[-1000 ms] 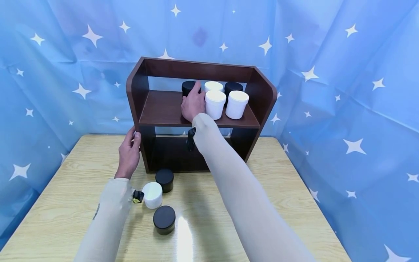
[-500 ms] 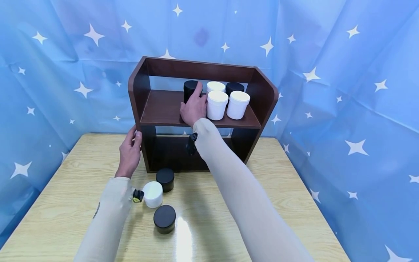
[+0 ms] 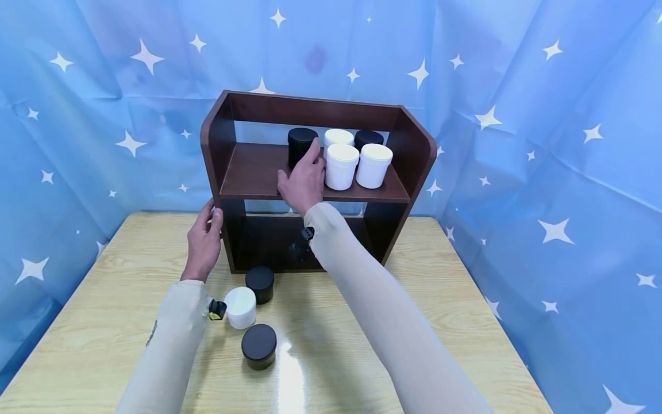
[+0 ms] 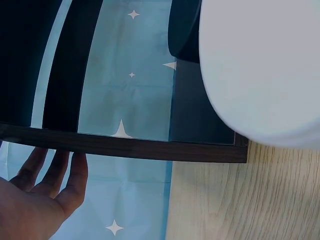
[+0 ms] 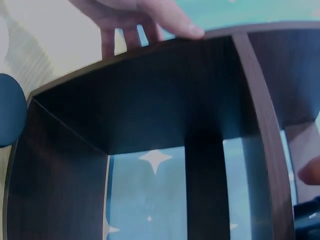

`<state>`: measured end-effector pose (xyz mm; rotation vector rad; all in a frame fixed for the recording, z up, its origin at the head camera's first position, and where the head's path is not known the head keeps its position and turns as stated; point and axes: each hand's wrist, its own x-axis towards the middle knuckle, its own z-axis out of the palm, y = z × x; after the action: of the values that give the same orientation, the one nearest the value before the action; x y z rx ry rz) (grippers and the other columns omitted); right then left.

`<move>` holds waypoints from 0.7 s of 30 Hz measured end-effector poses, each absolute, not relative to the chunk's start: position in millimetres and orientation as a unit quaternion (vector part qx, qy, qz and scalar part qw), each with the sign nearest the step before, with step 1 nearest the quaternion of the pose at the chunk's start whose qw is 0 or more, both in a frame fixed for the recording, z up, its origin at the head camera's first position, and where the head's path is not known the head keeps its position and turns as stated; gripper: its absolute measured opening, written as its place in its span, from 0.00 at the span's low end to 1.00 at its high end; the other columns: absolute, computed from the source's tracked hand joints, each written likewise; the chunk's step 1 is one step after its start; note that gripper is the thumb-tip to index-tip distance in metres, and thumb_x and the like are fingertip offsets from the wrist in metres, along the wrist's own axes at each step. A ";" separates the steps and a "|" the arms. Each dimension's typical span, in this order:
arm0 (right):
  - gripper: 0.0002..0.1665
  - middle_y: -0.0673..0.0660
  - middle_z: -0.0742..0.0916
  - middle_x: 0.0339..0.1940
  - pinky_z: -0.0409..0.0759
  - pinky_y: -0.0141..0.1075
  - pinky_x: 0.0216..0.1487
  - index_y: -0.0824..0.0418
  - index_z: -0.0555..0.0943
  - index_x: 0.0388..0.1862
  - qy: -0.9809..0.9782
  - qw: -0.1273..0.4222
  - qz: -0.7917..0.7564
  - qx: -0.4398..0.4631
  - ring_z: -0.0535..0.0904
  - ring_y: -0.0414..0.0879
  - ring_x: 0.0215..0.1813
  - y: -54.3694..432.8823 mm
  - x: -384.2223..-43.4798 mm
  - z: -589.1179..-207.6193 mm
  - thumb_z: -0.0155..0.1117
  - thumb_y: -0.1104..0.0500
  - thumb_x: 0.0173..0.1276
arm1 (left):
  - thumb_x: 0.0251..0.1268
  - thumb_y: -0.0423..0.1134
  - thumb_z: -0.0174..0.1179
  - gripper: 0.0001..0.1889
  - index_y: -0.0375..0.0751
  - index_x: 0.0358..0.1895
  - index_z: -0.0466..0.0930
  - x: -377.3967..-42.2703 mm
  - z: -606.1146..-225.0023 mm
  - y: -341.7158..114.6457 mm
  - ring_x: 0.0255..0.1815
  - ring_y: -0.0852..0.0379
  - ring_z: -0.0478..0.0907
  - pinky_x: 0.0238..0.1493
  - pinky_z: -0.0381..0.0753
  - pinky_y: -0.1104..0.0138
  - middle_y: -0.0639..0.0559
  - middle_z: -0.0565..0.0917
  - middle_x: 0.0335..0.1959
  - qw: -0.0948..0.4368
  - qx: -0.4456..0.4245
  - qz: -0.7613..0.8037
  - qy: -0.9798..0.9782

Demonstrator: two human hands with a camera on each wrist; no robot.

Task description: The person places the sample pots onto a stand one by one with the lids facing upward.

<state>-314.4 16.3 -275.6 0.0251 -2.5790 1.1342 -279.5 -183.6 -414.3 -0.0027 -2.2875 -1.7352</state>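
My right hand (image 3: pixel 301 183) is at the upper level of a dark brown shelf (image 3: pixel 253 172), in front of a black-lidded jar (image 3: pixel 301 144). Its thumb and index finger are spread apart, and the jar stands upright behind them. In the right wrist view a bit of the thumb shows at the right edge, close to the black jar (image 5: pixel 307 220). My left hand (image 3: pixel 203 241) rests its fingertips against the shelf's left side panel, also seen in the left wrist view, where the fingers (image 4: pixel 75 180) touch the panel's edge. White jars (image 3: pixel 342 167) stand right of my right hand.
Another white jar (image 3: pixel 374 165), a rear white jar (image 3: pixel 338 137) and a rear black jar (image 3: pixel 368 137) share the upper shelf. On the wooden table (image 3: pixel 439 322), near my left forearm, stand a white jar (image 3: pixel 241 307) and two black jars, one front (image 3: pixel 259 346), one nearer the shelf (image 3: pixel 260 284).
My right hand has drawn back slightly toward me from the black jar, and its thumb has spread away. The jar stays standing on the upper shelf. My left hand has not moved.
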 end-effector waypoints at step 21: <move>0.43 0.62 0.66 0.76 0.68 0.41 0.78 0.63 0.54 0.77 -0.820 0.260 0.480 0.173 0.67 0.52 0.75 34.4 -230.2 -343.0 0.65 0.56 0.72 | 0.78 0.65 0.35 0.31 0.67 0.80 0.50 -279.9 -414.5 -182.5 0.76 0.40 0.63 0.73 0.68 0.39 0.46 0.61 0.80 0.139 -0.002 -0.599 -0.789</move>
<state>-230.2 34.4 -343.0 0.4689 -2.2200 1.3004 -279.9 -182.5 -414.5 -0.0057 -2.2790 -1.7309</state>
